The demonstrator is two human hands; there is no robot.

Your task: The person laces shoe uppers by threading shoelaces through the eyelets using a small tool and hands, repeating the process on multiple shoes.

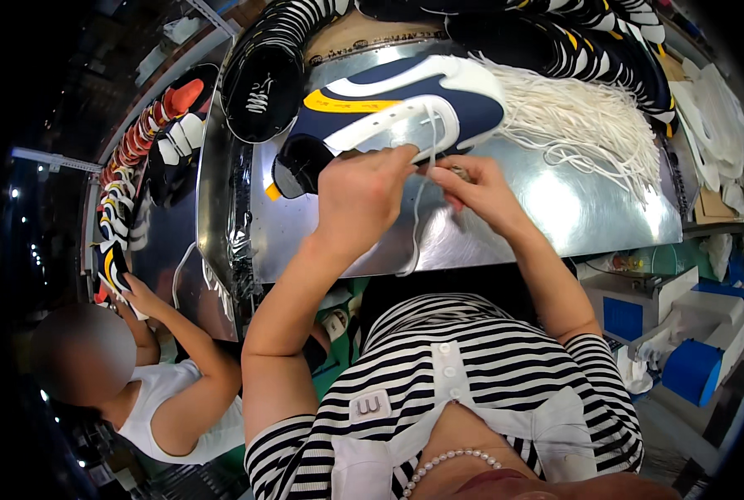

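Note:
A flat shoe upper [468, 110] in navy and white, with a yellow stripe, lies on the metal tabletop in front of me. My left hand [362, 193] is closed at its near edge, fingertips pinching the white eyelet strip. A white shoelace [418, 218] runs from the eyelet area down between my hands and trails to the table's near edge. Close beside it, my right hand [478, 190] is closed, thumb and fingers pressed together below the eyelets. What those fingers hold is partly hidden. The upper's black lining [298, 163] shows left of my left hand.
A pile of white laces [568, 121] spreads to the right on the metal table [555, 221]. Stacked shoe uppers curve along the back left [262, 92] and back right [555, 46]. A co-worker [180, 392] handles uppers at the left. A grey and blue machine [638, 321] stands lower right.

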